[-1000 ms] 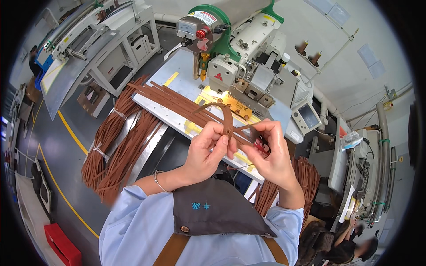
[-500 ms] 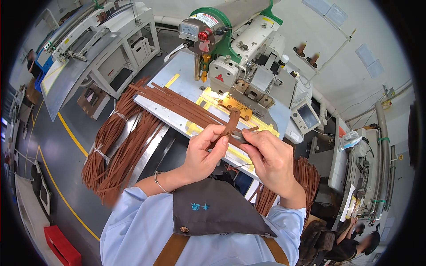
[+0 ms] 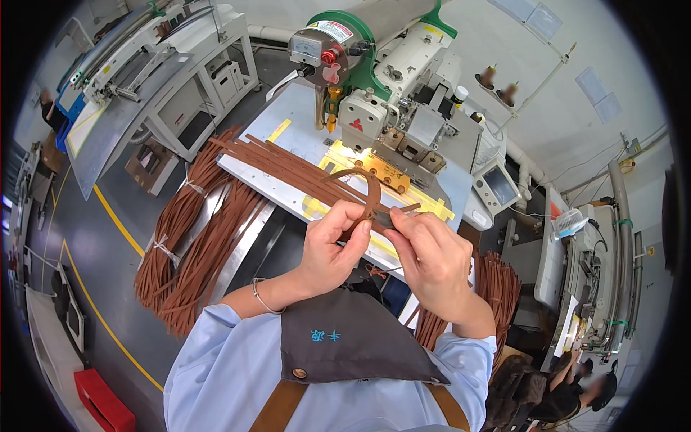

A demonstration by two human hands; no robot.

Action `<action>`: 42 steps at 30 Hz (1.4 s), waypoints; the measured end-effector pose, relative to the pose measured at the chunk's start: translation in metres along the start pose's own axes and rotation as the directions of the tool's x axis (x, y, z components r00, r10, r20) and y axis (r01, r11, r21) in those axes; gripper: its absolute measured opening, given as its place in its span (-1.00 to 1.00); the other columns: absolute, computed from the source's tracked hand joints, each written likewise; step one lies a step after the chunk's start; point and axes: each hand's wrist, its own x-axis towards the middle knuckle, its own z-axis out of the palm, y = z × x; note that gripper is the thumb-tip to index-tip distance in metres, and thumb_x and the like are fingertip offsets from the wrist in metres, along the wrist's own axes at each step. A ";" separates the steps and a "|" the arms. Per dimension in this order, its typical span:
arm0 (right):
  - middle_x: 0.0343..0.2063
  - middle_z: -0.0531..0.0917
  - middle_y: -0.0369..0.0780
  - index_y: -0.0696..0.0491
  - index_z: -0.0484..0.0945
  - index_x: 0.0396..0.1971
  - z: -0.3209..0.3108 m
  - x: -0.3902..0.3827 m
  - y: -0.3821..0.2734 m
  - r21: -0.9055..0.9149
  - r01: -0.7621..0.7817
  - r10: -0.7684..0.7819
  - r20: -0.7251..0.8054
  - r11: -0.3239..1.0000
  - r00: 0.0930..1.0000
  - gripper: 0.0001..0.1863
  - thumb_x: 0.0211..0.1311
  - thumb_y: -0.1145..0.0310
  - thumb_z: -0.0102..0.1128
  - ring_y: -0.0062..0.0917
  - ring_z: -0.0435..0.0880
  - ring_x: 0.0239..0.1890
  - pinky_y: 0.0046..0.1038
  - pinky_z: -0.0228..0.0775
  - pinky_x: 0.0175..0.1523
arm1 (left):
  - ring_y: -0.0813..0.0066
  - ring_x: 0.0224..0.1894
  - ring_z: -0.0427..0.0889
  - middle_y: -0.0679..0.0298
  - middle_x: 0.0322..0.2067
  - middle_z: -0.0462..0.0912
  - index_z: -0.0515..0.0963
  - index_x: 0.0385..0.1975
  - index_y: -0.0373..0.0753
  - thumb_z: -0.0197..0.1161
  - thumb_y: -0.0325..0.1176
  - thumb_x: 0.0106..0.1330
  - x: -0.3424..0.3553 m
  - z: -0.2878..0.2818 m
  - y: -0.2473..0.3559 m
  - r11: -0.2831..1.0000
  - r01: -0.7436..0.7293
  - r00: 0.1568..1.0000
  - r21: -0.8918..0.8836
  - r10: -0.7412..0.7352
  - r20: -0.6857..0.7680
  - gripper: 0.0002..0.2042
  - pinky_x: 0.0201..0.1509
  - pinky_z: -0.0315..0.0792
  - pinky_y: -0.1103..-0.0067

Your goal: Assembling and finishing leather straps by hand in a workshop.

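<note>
My left hand pinches a brown strap between thumb and fingers, and the strap arches up in a loop above the fingertips. Close to its right, my right hand is closed, with a small greyish, metal-looking piece showing at its fingertips; its kind is mostly hidden by the fingers. Both hands are over the near edge of a sewing machine's table. Several flat brown straps lie across that table, running behind my left hand.
An industrial sewing machine with a brass-coloured clamp plate stands just beyond my hands. Tied strap bundles hang at the left, another bundle at the right. A control screen stands right of the machine. Other people sit at the lower right.
The strap in my left hand now rises in a wider, more open loop. My right hand has shifted slightly left and down; my left hand stays almost in place.
</note>
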 end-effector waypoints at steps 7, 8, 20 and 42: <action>-0.56 0.51 -0.22 0.20 0.53 -0.27 0.020 -0.009 -0.003 -0.062 -0.009 0.000 -0.135 0.998 0.991 -0.68 -0.11 0.51 0.32 -0.48 0.54 -0.57 -0.52 0.36 -0.55 | 0.84 -0.61 0.31 0.41 -0.64 0.44 0.35 -0.33 -0.37 0.00 -0.55 0.30 -0.001 0.001 -0.003 1.000 0.005 1.000 0.026 -0.004 -0.029 -0.97 -0.55 0.22 0.82; -0.55 0.52 -0.22 0.21 0.52 -0.28 0.022 -0.010 -0.002 0.026 -0.046 0.049 -0.119 0.999 0.992 -0.71 -0.08 0.52 0.31 -0.51 0.54 -0.57 -0.54 0.37 -0.54 | 0.81 -0.62 0.34 0.39 -0.64 0.44 0.33 -0.33 -0.36 -0.03 -0.53 0.32 -0.001 0.001 -0.003 0.999 0.003 1.000 0.032 -0.002 -0.022 -0.96 -0.55 0.23 0.82; -0.57 0.55 -0.18 0.23 0.48 -0.42 0.018 -0.005 0.008 0.265 -0.142 0.146 0.004 0.954 0.989 -0.88 0.05 0.54 0.22 -0.55 0.52 -0.60 -0.57 0.32 -0.52 | 0.88 -0.64 0.22 0.48 -0.68 0.39 0.40 -0.32 -0.36 0.04 -0.54 0.28 -0.001 0.000 -0.008 0.998 -0.043 0.999 0.047 0.044 -0.024 -0.96 -0.60 0.12 0.81; -0.56 0.55 -0.22 0.18 0.53 -0.42 0.011 -0.009 0.014 0.285 -0.170 0.172 0.018 0.943 0.985 -0.83 -0.05 0.50 0.29 -0.46 0.52 -0.67 -0.50 0.30 -0.61 | 0.86 -0.64 0.29 0.45 -0.67 0.42 0.40 -0.27 -0.38 0.01 -0.50 0.32 0.001 0.002 -0.008 0.997 0.022 1.000 -0.073 -0.021 0.019 -0.91 -0.59 0.17 0.82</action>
